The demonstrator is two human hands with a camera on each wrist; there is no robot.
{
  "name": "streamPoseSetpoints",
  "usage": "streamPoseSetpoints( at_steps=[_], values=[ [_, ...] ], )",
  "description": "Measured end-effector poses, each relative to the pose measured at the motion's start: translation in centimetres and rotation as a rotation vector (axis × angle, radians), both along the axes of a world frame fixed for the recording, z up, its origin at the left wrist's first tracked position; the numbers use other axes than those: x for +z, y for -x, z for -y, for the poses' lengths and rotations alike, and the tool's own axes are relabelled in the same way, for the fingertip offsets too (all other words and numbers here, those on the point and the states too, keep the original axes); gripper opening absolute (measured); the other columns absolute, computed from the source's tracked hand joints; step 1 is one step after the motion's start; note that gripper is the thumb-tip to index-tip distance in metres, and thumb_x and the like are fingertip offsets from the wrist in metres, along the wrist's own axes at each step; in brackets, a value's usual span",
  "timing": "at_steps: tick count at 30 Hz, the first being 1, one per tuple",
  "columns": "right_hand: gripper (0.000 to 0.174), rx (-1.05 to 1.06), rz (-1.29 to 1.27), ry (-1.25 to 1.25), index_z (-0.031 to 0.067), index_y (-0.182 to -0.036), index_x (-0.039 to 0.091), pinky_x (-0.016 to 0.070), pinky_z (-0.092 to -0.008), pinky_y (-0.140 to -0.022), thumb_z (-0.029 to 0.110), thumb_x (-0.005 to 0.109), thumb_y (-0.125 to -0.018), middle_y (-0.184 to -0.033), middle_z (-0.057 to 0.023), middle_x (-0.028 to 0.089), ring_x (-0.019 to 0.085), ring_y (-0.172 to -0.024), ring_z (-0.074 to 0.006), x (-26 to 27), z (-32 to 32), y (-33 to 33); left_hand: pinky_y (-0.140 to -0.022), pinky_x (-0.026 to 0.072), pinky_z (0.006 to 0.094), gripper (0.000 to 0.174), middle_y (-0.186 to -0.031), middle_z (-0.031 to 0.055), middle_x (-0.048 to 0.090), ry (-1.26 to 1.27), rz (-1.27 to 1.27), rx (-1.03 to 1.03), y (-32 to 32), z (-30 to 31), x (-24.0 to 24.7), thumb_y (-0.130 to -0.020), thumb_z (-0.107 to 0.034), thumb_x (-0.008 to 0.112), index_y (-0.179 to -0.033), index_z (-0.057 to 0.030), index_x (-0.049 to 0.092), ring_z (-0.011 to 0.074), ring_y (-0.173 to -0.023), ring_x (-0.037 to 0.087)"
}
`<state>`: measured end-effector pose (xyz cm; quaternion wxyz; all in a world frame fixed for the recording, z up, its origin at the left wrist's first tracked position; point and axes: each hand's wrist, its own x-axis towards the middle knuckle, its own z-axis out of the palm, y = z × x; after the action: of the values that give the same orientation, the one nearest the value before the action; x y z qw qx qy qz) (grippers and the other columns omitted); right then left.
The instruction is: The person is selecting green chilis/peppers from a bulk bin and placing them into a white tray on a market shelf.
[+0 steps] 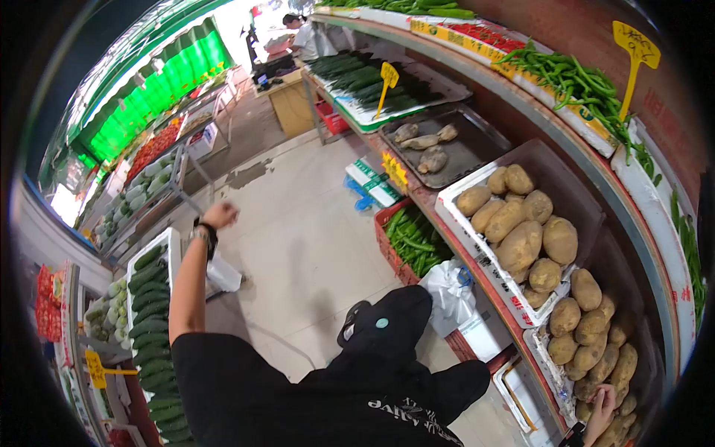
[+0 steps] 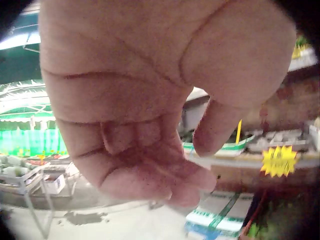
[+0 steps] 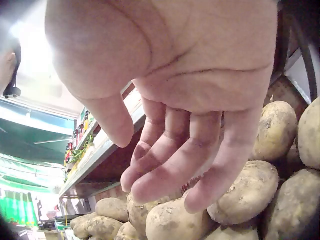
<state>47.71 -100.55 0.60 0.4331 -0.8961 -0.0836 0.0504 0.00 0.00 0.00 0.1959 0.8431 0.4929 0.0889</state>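
My right hand (image 1: 605,406) is over the near heap of potatoes (image 1: 588,328) at the lower right of the head view. In the right wrist view its fingers (image 3: 170,165) bend loosely down, nothing held, with a large potato (image 3: 177,217) close behind the fingertips. My left hand (image 1: 221,215) hangs in the air above the aisle, left of centre in the head view. The left wrist view shows its palm with loosely curled fingers (image 2: 145,175) and no object in them. A second box of potatoes (image 1: 514,223) sits farther along the shelf.
Beyond the potatoes lies a dark tray (image 1: 477,141) with several root vegetables. A red crate (image 1: 395,257) of green peppers stands under the shelf, beside a white plastic bag (image 1: 450,298). Cucumbers (image 1: 153,328) fill a tray at left. A person (image 1: 302,41) is at the far end.
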Motion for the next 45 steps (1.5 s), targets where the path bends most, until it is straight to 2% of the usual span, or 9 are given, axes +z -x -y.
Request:
streamPoseSetpoints(
  at_steps=[2, 7, 10, 16, 19, 30, 35, 37, 45],
  values=[
    [0.035, -0.036, 0.049, 0.206, 0.0088, -0.126, 0.071, 0.0485, -0.0350, -0.100, 0.037, 0.062, -0.108, -0.120, -0.0076, 0.073, 0.065, -0.110, -0.0225, 2.0, -2.3, 1.9, -0.073, 0.0569, 0.0331, 0.031, -0.083, 0.0057, 0.077, -0.004, 0.008, -0.069, -0.9, 0.3, 3.4, -0.101, -0.031, 0.067, -0.097, -0.0020, 0.077, 0.0159, -0.077, 0.073],
    [0.017, 0.107, 0.156, -0.148, 0.0029, -0.109, 0.061, 0.0406, -0.0257, -0.071, 0.020, 0.059, -0.111, -0.099, -0.0003, 0.056, 0.047, -0.082, -0.0081, -3.1, -2.4, -0.8, -0.074, 0.0541, 0.0285, 0.028, -0.085, 0.0023, 0.070, -0.028, 0.151, -0.351, -21.2, 15.8, 14.5, -0.108, -0.027, 0.063, -0.102, -0.0011, 0.071, 0.0107, -0.079, 0.067],
    [0.010, 0.262, -0.041, -0.347, -0.0009, -0.108, 0.065, 0.0518, -0.0279, -0.083, 0.008, 0.061, -0.104, -0.101, -0.0043, 0.064, 0.060, -0.089, -0.0110, -0.9, -16.1, 4.2, -0.074, 0.0511, 0.0253, 0.023, -0.090, -0.0014, 0.068, 0.260, 0.411, -0.844, -30.5, 26.3, 17.5, -0.109, -0.024, 0.061, -0.107, -0.0025, 0.071, 0.0075, -0.081, 0.062],
    [0.075, 0.867, 0.041, -0.629, 0.0060, -0.154, 0.044, 0.0571, -0.0342, -0.092, 0.018, 0.084, -0.092, -0.130, -0.0110, 0.066, 0.066, -0.113, -0.0210, 1.8, -37.2, 9.8, -0.067, 0.0413, 0.0182, 0.022, -0.086, -0.0071, 0.062, 0.986, 0.583, -1.277, -40.6, 44.5, 16.4, -0.110, -0.024, 0.061, -0.112, -0.0057, 0.072, 0.0001, -0.077, 0.055],
    [0.039, 0.694, 0.007, -0.848, -0.0016, -0.126, 0.063, 0.0569, -0.0297, -0.084, 0.014, 0.080, -0.095, -0.110, -0.0062, 0.073, 0.069, -0.094, -0.0123, 1.5, -39.9, 10.1, -0.067, 0.0414, 0.0179, 0.022, -0.083, -0.0068, 0.061, 1.181, 0.569, -1.293, -42.1, 48.8, 15.4, -0.110, -0.025, 0.060, -0.112, -0.0066, 0.072, 0.0005, -0.076, 0.055],
    [0.042, 0.580, -0.210, -0.881, -0.0027, -0.139, 0.059, 0.0585, -0.0276, -0.078, 0.016, 0.071, -0.104, -0.119, -0.0056, 0.072, 0.070, -0.091, -0.0098, 0.9, -38.9, 6.6, -0.067, 0.0477, 0.0222, 0.017, -0.085, -0.0024, 0.067, 0.582, 0.692, -1.416, -45.8, 48.2, 9.6, -0.107, -0.016, 0.063, -0.108, -0.0015, 0.072, 0.0033, -0.075, 0.059],
    [0.028, 0.442, 0.416, -0.524, 0.0033, -0.130, 0.065, 0.0591, -0.0296, -0.086, 0.012, 0.070, -0.103, -0.115, -0.0065, 0.074, 0.071, -0.097, -0.0114, 7.7, -30.2, -0.9, -0.064, 0.0520, 0.0328, 0.010, -0.086, 0.0099, 0.072, -0.104, 0.768, -1.578, -46.8, 45.3, 13.7, -0.097, -0.011, 0.070, -0.101, -0.0033, 0.074, 0.0201, -0.072, 0.069],
    [0.022, 0.305, 0.488, -0.606, 0.0020, -0.125, 0.067, 0.0579, -0.0282, -0.082, 0.013, 0.065, -0.106, -0.108, -0.0055, 0.075, 0.071, -0.095, -0.0125, 14.1, -26.2, -2.0, -0.085, 0.0537, 0.0412, 0.010, -0.096, 0.0128, 0.071, -0.305, 0.769, -1.533, -47.7, 43.7, 17.3, -0.092, -0.010, 0.071, -0.101, -0.0040, 0.072, 0.0337, -0.096, 0.068],
    [0.029, 0.078, 0.823, 0.119, 0.0031, -0.113, 0.075, 0.0573, -0.0380, -0.081, 0.028, 0.070, -0.098, -0.098, -0.0141, 0.078, 0.074, -0.087, -0.0258, 24.6, -18.7, -17.9, -0.101, 0.0490, 0.0472, 0.037, -0.120, 0.0162, 0.064, -0.706, 1.020, -1.243, -57.5, 37.1, 19.7, -0.087, -0.013, 0.075, -0.123, -0.0061, 0.066, 0.0385, -0.117, 0.059]
  ],
)
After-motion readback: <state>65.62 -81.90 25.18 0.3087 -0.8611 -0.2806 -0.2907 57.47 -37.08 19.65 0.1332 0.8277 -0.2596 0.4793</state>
